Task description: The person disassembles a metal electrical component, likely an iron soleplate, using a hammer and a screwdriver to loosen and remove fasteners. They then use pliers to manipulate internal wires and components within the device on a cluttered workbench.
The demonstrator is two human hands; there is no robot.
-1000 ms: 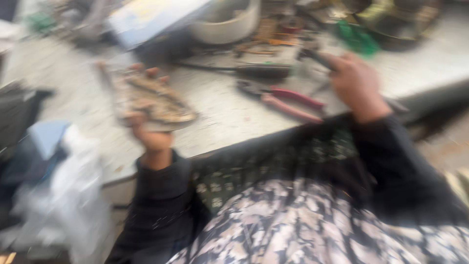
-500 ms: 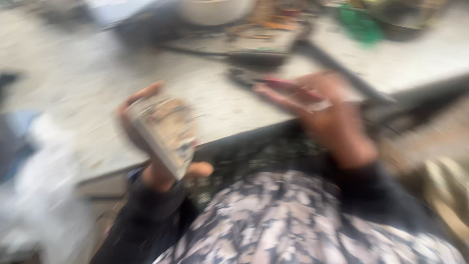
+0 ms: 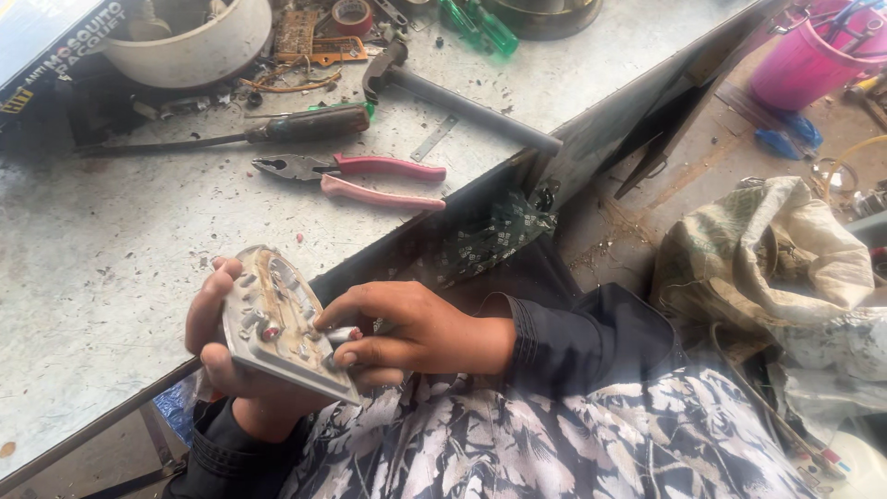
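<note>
Down at seven o'clock, the left hand point(image 3: 220, 356) cradles a grimy pale plastic plate studded with small metal parts point(image 3: 277, 323), fingers curled round its far edge, thumb beneath; the palm is hidden behind it. The right hand point(image 3: 407, 334) comes in from three o'clock, thumb and forefinger pinching a small metal piece at the plate's near corner; what that piece is, hard to make out. Up at twelve o'clock on the scuffed grey worktable point(image 3: 102, 249) lie pink-handled pliers point(image 3: 356, 177), a dark-handled screwdriver point(image 3: 277, 127) and a grey metal hammer point(image 3: 443, 92). At eleven o'clock, a blue and yellow printed cardboard box point(image 3: 51, 42) is cut off by the frame, beside a white plastic bowl point(image 3: 194, 46). At one o'clock, a pink plastic bucket point(image 3: 808, 55) is partly out of view.
</note>
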